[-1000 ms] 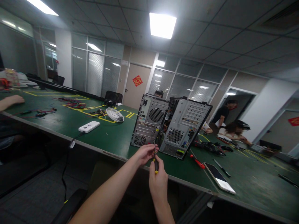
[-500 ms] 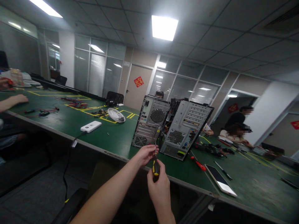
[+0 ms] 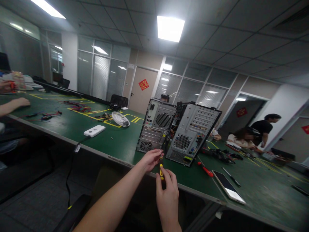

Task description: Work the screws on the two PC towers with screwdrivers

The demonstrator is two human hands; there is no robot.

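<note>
In my right hand (image 3: 167, 196) is the black and yellow handle of a screwdriver (image 3: 161, 170), fingers closed around it. Its shaft points up and away from me, toward the lower right corner of a grey computer case (image 3: 154, 129). My left hand (image 3: 153, 159) is closed near the tip, thumb and fingers pinched around the shaft. Whether the tip touches a screw is too small to tell. A second computer case (image 3: 193, 132) stands tilted just right of the first, its back panel facing me.
On the green table (image 3: 130, 141) lie a white power bank (image 3: 94, 130), a white oval part (image 3: 120, 119), a red-handled screwdriver (image 3: 205, 169), a phone (image 3: 228, 187), a pen (image 3: 231, 176) and black cables (image 3: 220, 154). Other people are at the far right and left.
My right hand has shifted its grip on the screwdriver handle, its fingers turned and moved slightly right. The left hand stays at the shaft. A person in black at the right has moved rightward.
</note>
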